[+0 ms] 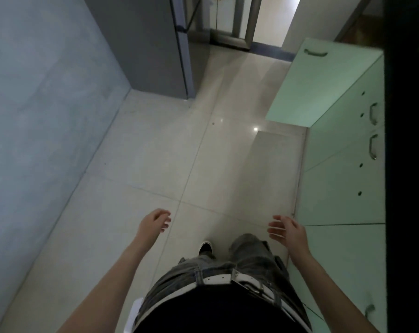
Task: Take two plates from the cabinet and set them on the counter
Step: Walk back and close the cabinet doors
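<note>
I look straight down at a tiled floor with both arms stretched out ahead of me. My left hand (155, 222) hangs over the floor with fingers loosely curled and holds nothing. My right hand (286, 230) is also empty, fingers relaxed, just left of the pale green lower cabinet (343, 179). One cabinet door (323, 82) farther ahead stands swung open into the walkway. The dark counter edge (405, 140) runs along the right side above the cabinets. No plates are visible.
A grey wall (35, 116) lines the left side. A grey fridge (150, 44) stands ahead on the left, with a doorway (232, 27) beyond it. The light tiled floor (179, 152) stretches between them. My legs and one shoe (206, 247) are below.
</note>
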`<state>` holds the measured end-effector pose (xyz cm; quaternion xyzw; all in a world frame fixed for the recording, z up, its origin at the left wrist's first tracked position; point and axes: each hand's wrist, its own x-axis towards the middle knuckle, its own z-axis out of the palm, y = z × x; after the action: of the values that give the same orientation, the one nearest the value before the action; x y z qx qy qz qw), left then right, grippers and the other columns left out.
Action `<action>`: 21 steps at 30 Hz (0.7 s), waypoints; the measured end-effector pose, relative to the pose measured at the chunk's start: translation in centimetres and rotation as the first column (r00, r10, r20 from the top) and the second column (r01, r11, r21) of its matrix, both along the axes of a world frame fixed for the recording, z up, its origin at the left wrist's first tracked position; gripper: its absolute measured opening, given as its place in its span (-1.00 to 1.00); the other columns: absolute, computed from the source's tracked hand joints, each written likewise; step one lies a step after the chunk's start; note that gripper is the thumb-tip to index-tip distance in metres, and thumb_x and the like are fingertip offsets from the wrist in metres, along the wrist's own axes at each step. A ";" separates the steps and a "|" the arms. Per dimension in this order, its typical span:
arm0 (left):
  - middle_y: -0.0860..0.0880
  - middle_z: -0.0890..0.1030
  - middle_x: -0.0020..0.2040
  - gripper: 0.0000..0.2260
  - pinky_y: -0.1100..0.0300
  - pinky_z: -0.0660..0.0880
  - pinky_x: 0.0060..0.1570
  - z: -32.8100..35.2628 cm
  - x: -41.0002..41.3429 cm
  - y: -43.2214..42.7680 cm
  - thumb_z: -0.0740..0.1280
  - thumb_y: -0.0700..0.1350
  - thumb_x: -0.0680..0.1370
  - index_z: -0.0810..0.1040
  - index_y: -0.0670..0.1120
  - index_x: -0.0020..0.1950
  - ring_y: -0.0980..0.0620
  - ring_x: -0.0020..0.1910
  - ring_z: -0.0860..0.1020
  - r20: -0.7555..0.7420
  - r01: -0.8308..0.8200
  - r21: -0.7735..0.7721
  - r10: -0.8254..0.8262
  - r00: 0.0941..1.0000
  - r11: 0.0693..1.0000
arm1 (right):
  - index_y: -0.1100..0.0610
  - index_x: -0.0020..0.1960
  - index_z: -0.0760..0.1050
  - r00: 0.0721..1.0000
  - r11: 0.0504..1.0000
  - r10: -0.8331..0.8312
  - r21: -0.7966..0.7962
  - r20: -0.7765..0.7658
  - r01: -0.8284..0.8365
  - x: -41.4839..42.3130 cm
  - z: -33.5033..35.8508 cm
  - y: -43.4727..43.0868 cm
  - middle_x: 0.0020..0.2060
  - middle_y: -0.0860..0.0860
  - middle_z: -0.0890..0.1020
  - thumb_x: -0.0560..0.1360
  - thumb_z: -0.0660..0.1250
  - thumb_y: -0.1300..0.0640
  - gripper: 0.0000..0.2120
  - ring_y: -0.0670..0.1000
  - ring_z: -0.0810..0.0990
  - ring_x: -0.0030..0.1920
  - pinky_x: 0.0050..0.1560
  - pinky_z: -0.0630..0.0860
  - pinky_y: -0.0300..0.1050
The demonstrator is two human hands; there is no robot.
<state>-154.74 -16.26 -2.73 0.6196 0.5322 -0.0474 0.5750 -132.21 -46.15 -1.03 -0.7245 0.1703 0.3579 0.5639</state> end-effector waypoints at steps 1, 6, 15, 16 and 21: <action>-0.11 0.63 -0.18 -0.84 0.17 0.46 -0.24 0.2 2.4 1.3 0.22 -0.24 0.61 0.57 -0.10 -0.06 -0.04 -0.26 0.56 0.022 0.025 0.000 -0.025 0.999 1.000 | 0.28 0.02 0.52 1.000 1.000 -0.018 -0.012 0.006 0.018 1.2 -0.1 0.5 -0.24 0.19 0.61 0.66 0.10 0.22 -0.75 0.01 0.64 -0.42 -0.39 0.61 -0.19; -0.12 0.63 -0.20 -0.85 0.16 0.47 -0.22 -0.5 13.8 7.2 0.22 -0.25 0.61 0.57 -0.13 -0.05 -0.03 -0.26 0.57 0.091 0.046 -0.026 -0.044 0.995 0.999 | 0.32 0.06 0.53 0.997 0.994 -0.072 -0.076 0.028 0.074 8.9 -2.1 3.9 -0.19 0.22 0.63 0.66 0.12 0.20 -0.74 0.17 0.61 -0.26 -0.33 0.62 -0.13; -0.17 0.63 -0.14 -0.86 0.12 0.49 -0.19 -0.3 28.1 18.1 0.22 -0.24 0.62 0.58 -0.18 -0.03 -0.13 -0.20 0.58 -0.002 -0.061 -0.019 0.061 0.998 0.998 | 0.29 0.04 0.52 0.999 0.999 -0.048 0.000 0.027 0.048 29.0 -1.9 19.2 -0.15 0.23 0.60 0.64 0.12 0.23 -0.78 0.17 0.59 -0.27 -0.23 0.59 -0.03; -0.17 0.64 -0.14 -0.85 0.11 0.50 -0.18 -0.2 29.2 19.5 0.22 -0.23 0.62 0.58 -0.17 -0.05 -0.14 -0.19 0.59 -0.008 -0.081 -0.023 0.081 0.997 0.996 | 0.29 0.05 0.51 0.999 1.000 -0.023 0.012 0.036 0.023 31.3 -1.3 21.4 -0.15 0.23 0.60 0.64 0.12 0.23 -0.78 0.17 0.59 -0.26 -0.21 0.58 0.00; -0.21 0.64 -0.10 -0.84 0.07 0.50 -0.11 -0.6 33.8 27.0 0.23 -0.22 0.62 0.59 -0.13 -0.09 -0.15 -0.17 0.60 -0.060 -0.174 -0.015 0.173 0.983 0.985 | 0.34 0.10 0.50 0.994 0.995 0.079 0.053 0.079 -0.084 41.6 0.4 31.9 -0.18 0.21 0.59 0.65 0.11 0.26 -0.77 0.18 0.58 -0.27 -0.19 0.55 0.01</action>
<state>-120.94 10.77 -3.38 0.5633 0.6003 -0.0205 0.5674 -90.63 -14.26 -0.63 -0.7279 0.1087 0.3573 0.5750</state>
